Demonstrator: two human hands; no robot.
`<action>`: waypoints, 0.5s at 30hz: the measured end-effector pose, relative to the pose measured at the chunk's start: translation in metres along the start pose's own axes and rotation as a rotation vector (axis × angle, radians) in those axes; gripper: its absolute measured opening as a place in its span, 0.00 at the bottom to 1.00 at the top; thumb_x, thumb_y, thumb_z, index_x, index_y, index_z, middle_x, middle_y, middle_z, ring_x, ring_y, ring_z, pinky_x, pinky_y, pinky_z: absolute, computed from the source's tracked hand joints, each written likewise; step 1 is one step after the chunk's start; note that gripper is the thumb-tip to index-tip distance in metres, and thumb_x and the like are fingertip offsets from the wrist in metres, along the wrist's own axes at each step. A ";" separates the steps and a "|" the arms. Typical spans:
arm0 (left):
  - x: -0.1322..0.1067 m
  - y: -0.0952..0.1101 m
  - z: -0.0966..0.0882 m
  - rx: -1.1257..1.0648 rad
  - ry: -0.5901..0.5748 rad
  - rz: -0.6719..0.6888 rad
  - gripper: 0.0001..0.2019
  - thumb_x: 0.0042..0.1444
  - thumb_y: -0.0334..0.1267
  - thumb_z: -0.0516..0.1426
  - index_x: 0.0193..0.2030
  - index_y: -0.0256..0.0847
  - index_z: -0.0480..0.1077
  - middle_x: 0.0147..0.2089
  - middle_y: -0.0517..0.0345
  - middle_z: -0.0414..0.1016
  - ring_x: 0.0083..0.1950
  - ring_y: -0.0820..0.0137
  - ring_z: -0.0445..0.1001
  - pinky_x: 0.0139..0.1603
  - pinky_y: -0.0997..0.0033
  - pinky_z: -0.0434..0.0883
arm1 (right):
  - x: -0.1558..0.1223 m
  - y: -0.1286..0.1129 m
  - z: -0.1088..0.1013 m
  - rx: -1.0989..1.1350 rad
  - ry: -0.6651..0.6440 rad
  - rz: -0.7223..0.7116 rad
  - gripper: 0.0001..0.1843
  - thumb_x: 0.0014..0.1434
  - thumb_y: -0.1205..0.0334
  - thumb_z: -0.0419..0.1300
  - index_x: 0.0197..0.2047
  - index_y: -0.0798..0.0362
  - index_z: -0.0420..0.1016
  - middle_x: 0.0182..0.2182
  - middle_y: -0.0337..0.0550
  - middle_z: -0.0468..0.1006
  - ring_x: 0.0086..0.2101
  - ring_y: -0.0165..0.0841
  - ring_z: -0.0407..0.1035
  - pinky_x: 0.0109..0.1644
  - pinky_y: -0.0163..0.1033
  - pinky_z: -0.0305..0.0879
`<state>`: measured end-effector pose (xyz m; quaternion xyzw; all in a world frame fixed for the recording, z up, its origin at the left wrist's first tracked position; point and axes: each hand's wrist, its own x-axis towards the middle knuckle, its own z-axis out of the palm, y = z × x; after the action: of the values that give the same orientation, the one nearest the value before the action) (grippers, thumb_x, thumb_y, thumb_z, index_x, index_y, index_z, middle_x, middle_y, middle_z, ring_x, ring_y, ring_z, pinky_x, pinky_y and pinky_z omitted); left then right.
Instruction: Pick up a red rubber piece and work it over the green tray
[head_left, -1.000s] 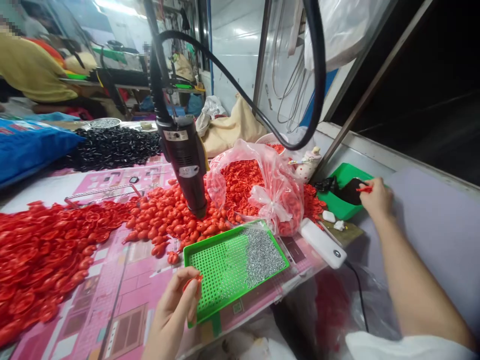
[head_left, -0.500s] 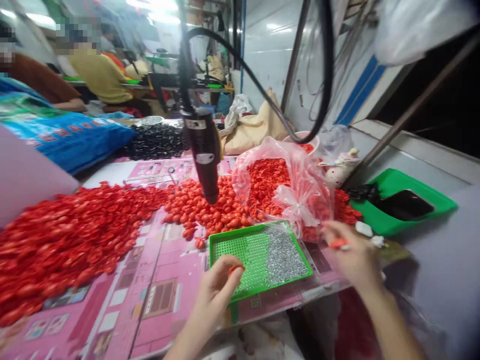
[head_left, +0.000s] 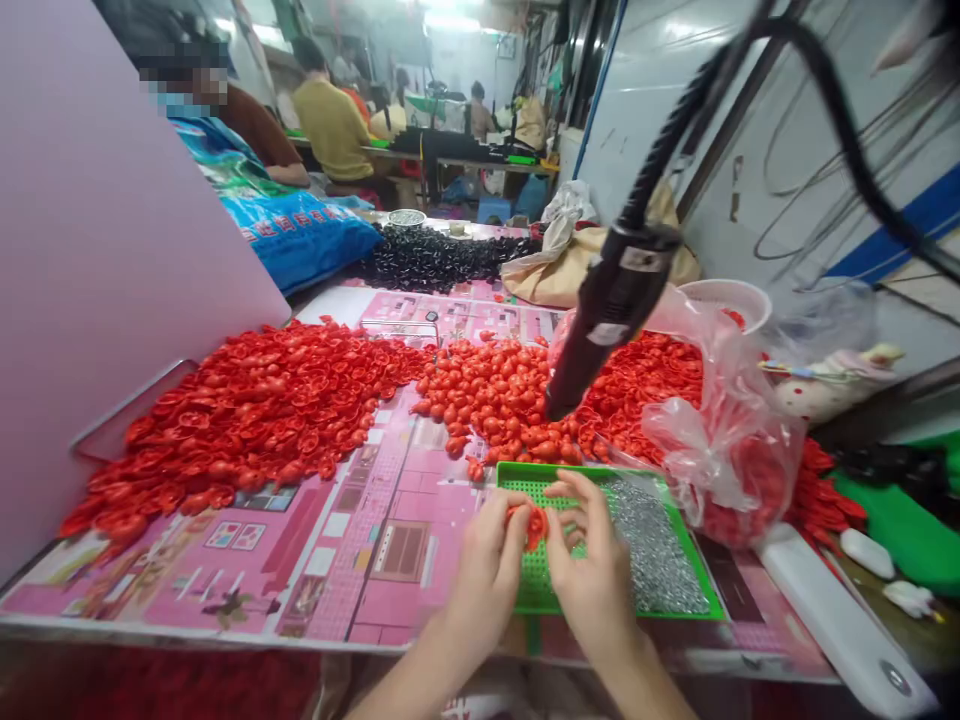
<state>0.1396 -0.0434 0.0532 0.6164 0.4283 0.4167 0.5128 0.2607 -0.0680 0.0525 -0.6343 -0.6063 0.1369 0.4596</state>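
My left hand (head_left: 489, 562) pinches a small, hollow red plastic shell piece (head_left: 535, 528) between thumb and fingers, above the green tray (head_left: 540, 597). From the other side my right hand (head_left: 592, 555) meets the same piece with its thumb and fingertips, its other fingers loosely bent. Small silver metal parts, apparently screws (head_left: 660, 550), fill the tray's right side; its perforated left side lies under my hands. A black electric screwdriver (head_left: 607, 310) hangs tip down on its cord, beyond the tray. Behind it lies a heap of rounded red plastic pieces (head_left: 487, 385).
Open red shells (head_left: 262, 410) are piled at left. A clear plastic bag (head_left: 705, 440) of red parts stands at right, near a white elongated device (head_left: 840, 610) and a green container (head_left: 900, 530). Black parts (head_left: 450, 258) lie at the back. People sit farther off.
My right hand has come left from beside the bag to meet my left hand over the tray. The camera view has turned left, and the white device now shows at right.
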 end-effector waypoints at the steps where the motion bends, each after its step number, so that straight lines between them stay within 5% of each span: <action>1: 0.001 -0.002 -0.002 -0.028 0.046 -0.026 0.12 0.68 0.42 0.47 0.39 0.40 0.67 0.36 0.58 0.69 0.37 0.70 0.69 0.39 0.72 0.65 | -0.004 -0.003 0.005 0.078 0.049 0.027 0.16 0.63 0.69 0.53 0.54 0.49 0.67 0.41 0.43 0.79 0.32 0.30 0.76 0.32 0.33 0.74; 5: 0.005 -0.005 -0.001 -0.168 0.137 -0.092 0.12 0.68 0.43 0.47 0.42 0.41 0.67 0.38 0.58 0.70 0.40 0.70 0.70 0.42 0.72 0.67 | -0.013 -0.013 0.022 0.233 0.039 0.038 0.15 0.65 0.68 0.54 0.51 0.44 0.74 0.44 0.41 0.79 0.43 0.31 0.75 0.46 0.36 0.75; 10: 0.005 -0.004 -0.006 -0.248 0.062 -0.111 0.15 0.68 0.47 0.46 0.51 0.43 0.69 0.49 0.53 0.71 0.50 0.67 0.70 0.48 0.71 0.68 | -0.009 -0.009 0.025 0.360 -0.028 0.020 0.18 0.61 0.68 0.60 0.53 0.44 0.74 0.48 0.42 0.77 0.47 0.33 0.74 0.45 0.36 0.76; 12: 0.006 -0.002 -0.015 -0.298 -0.013 -0.194 0.19 0.68 0.49 0.46 0.55 0.44 0.69 0.50 0.52 0.71 0.48 0.68 0.70 0.41 0.74 0.69 | -0.006 -0.002 0.019 0.373 -0.021 0.013 0.18 0.60 0.70 0.60 0.52 0.43 0.74 0.45 0.40 0.79 0.43 0.31 0.75 0.42 0.35 0.76; 15: 0.010 -0.001 -0.028 -0.420 -0.140 -0.363 0.20 0.66 0.52 0.49 0.59 0.46 0.68 0.36 0.59 0.69 0.31 0.75 0.66 0.23 0.80 0.61 | 0.000 0.009 0.006 0.387 0.020 0.038 0.21 0.59 0.72 0.61 0.53 0.43 0.72 0.43 0.38 0.79 0.37 0.28 0.76 0.37 0.33 0.76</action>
<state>0.1153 -0.0264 0.0563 0.4370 0.3997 0.3541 0.7238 0.2623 -0.0638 0.0432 -0.5470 -0.5519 0.2531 0.5764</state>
